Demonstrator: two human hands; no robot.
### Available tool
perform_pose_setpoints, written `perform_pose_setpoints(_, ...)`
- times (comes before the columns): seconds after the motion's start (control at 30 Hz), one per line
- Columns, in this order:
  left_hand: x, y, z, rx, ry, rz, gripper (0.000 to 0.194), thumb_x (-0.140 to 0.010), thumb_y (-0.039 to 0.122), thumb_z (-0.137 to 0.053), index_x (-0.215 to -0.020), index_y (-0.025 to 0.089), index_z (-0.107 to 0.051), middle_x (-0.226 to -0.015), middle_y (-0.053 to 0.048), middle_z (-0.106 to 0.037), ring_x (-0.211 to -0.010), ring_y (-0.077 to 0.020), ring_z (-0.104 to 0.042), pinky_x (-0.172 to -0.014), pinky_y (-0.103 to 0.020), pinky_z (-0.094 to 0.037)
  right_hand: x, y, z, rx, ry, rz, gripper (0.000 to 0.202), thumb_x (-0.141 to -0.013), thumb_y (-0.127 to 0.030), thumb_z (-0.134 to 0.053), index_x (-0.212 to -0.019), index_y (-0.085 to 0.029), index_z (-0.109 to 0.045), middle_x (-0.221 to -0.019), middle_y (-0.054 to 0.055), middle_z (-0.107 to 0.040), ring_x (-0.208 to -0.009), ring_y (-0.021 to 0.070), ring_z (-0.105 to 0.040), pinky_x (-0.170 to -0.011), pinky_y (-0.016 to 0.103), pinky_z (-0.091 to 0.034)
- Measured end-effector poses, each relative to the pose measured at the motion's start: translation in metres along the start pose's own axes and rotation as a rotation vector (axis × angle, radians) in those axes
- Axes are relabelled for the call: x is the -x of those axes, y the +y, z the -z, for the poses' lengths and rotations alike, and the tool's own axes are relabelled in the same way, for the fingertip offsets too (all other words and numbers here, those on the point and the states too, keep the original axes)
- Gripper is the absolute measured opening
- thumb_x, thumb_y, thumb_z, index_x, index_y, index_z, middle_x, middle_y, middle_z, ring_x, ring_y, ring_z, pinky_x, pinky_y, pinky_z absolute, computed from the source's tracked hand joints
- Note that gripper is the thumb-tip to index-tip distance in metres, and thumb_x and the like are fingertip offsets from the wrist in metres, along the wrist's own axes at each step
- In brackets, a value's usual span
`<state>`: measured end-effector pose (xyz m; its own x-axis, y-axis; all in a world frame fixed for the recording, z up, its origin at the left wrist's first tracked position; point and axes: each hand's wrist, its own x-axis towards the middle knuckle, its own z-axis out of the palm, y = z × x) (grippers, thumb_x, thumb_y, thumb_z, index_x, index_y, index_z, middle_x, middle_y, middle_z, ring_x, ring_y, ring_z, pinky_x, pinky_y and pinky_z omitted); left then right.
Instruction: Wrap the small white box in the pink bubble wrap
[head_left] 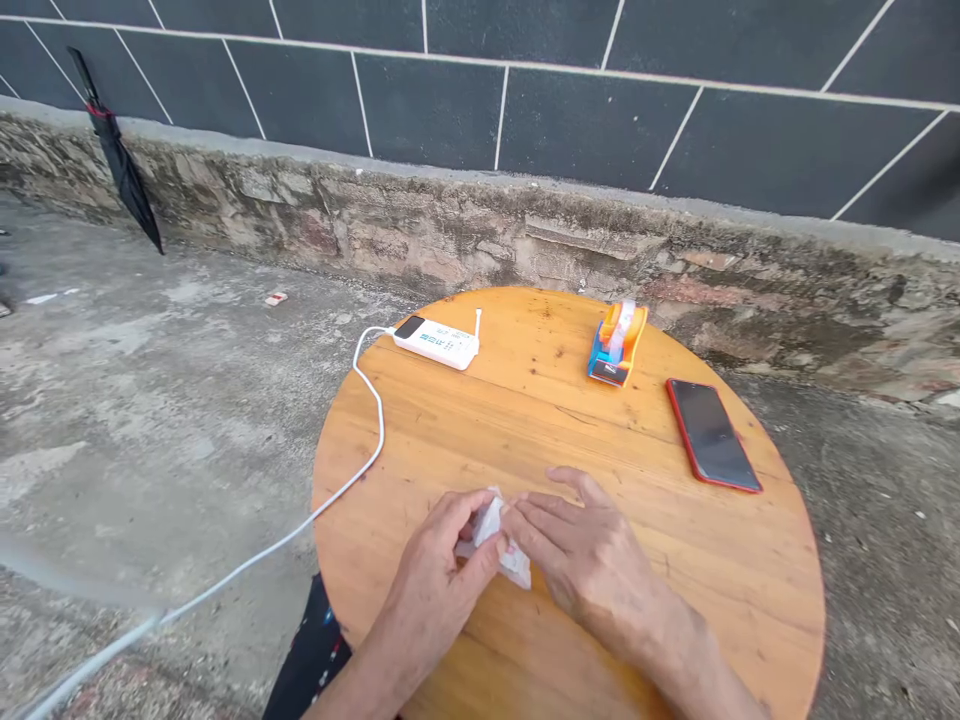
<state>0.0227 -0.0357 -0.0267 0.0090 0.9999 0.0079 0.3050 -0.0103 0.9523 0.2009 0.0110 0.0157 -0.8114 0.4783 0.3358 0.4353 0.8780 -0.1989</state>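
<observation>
A small white packet [516, 570] is pinched between the thumb and fingers of the left hand [442, 555]. Its upper part is met by the bunched fingertips of the right hand [585, 550], whose one finger is held raised; whether the packet is also gripped by them cannot be told, as the contact is partly hidden. The packet is held near the close side of the round wooden table [487, 430]. By its crumpled, filmy look, it may be judged light, soft and easily creased, perhaps a little slippery; its contents cannot be made out. It is probably best taken by opposite edges, lightly, so that the middle is not crushed. Farther out, a white device [436, 342] with a cable [381, 420], a tape dispenser [619, 345] and a red-edged phone [714, 435] are set well apart from the hands.
</observation>
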Motion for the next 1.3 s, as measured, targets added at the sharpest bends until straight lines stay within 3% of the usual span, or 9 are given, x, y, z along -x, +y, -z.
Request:
perform_pose_setpoints(0.1,-0.001,0.000,-0.001,0.002,0.007,0.010,0.027,-0.088,0.026,-0.052,-0.113,0.020,-0.058,-0.106,-0.006,-0.061,-0.092,-0.0174,-0.060,-0.075,-0.027,-0.052,0.001,0.008,0.007,-0.124,0.125,-0.071,0.029,-0.090,-0.011,-0.045,-0.110,-0.026,-0.061,-0.080,0.002,-0.071,-0.069,0.0160,-0.064,-0.088,0.041,-0.042)
perform_pose_setpoints(0.23,0.000,0.000,-0.003,-0.016,0.027,0.018,0.028,-0.088,0.030,-0.053,-0.114,0.021,-0.058,-0.108,-0.006,-0.062,-0.092,-0.0179,-0.060,-0.076,-0.027,-0.051,0.003,0.027,0.004,-0.124,0.336,-0.349,0.020,-0.089,-0.017,-0.050,-0.100,-0.023,-0.065,-0.076,0.004,-0.073,-0.067,0.0183,-0.065,-0.070,0.035,-0.046)
perform_pose_setpoints(0.43,0.003,-0.003,-0.003,-0.039,0.034,0.064,0.035,-0.088,0.035,-0.053,-0.121,0.022,-0.053,-0.113,-0.007,-0.061,-0.098,-0.0200,-0.059,-0.083,-0.032,-0.050,0.005,0.043,-0.005,-0.202,0.064,-0.580,0.024,-0.089,-0.021,-0.047,-0.099,-0.023,-0.068,-0.090,0.004,-0.074,-0.079,0.0211,-0.068,-0.072,0.033,-0.048)
perform_pose_setpoints(0.63,0.002,-0.002,-0.004,-0.048,0.051,0.005,0.032,-0.088,0.033,-0.051,-0.117,0.020,-0.055,-0.111,-0.007,-0.062,-0.099,-0.0200,-0.060,-0.083,-0.032,-0.051,0.000,0.036,-0.001,-0.423,-0.089,-0.509,0.028,-0.095,-0.025,-0.039,-0.102,-0.022,-0.066,-0.089,0.003,-0.073,-0.083,0.0189,-0.067,-0.073,0.029,-0.050)
perform_pose_setpoints(0.9,0.002,-0.004,-0.003,-0.073,0.096,-0.071,0.032,-0.086,0.029,-0.052,-0.116,0.020,-0.057,-0.112,-0.007,-0.063,-0.101,-0.0208,-0.060,-0.083,-0.034,-0.051,0.012,-0.011,0.011,-0.279,-0.105,-0.421,0.040,-0.094,-0.031,-0.045,-0.134,-0.028,-0.049,-0.124,0.008,-0.063,-0.110,0.0247,-0.061,-0.090,0.038,-0.049)
perform_pose_setpoints(1.0,0.002,-0.004,-0.002,-0.082,0.084,-0.076,0.032,-0.086,0.029,-0.053,-0.116,0.020,-0.057,-0.112,-0.008,-0.063,-0.102,-0.0215,-0.059,-0.087,-0.036,-0.050,0.018,-0.030,-0.007,-0.231,-0.099,-0.524,0.072,-0.084,-0.040,-0.061,-0.146,-0.024,-0.030,-0.134,0.014,-0.054,-0.121,0.0311,-0.053,-0.096,0.047,-0.045)
perform_pose_setpoints(1.07,0.005,-0.003,0.001,-0.070,0.071,-0.077,0.031,-0.087,0.031,-0.052,-0.116,0.020,-0.056,-0.114,-0.008,-0.062,-0.103,-0.0216,-0.059,-0.088,-0.037,-0.049,0.021,-0.038,-0.026,-0.190,-0.020,-0.599,0.094,-0.073,-0.036,-0.072,-0.149,-0.020,-0.018,-0.136,0.018,-0.051,-0.123,0.0344,-0.049,-0.099,0.052,-0.042)
perform_pose_setpoints(1.2,0.014,-0.007,0.010,-0.022,0.096,-0.146,0.030,-0.093,0.032,-0.044,-0.120,0.022,-0.053,-0.123,-0.008,-0.056,-0.112,-0.0211,-0.054,-0.097,-0.039,-0.045,0.023,-0.041,-0.056,-0.198,0.163,-0.702,0.081,-0.079,-0.022,-0.062,-0.148,-0.019,-0.019,-0.133,0.015,-0.053,-0.120,0.0299,-0.052,-0.100,0.050,-0.042)
perform_pose_setpoints(1.3,0.017,-0.013,0.012,0.026,0.083,-0.152,0.034,-0.094,0.029,-0.040,-0.125,0.020,-0.051,-0.129,-0.009,-0.053,-0.119,-0.0211,-0.051,-0.103,-0.042,-0.041,0.023,-0.039,-0.058,-0.262,0.189,-0.731,0.072,-0.082,-0.022,-0.056,-0.147,-0.020,-0.023,-0.135,0.013,-0.051,-0.123,0.0272,-0.050,-0.102,0.047,-0.041)
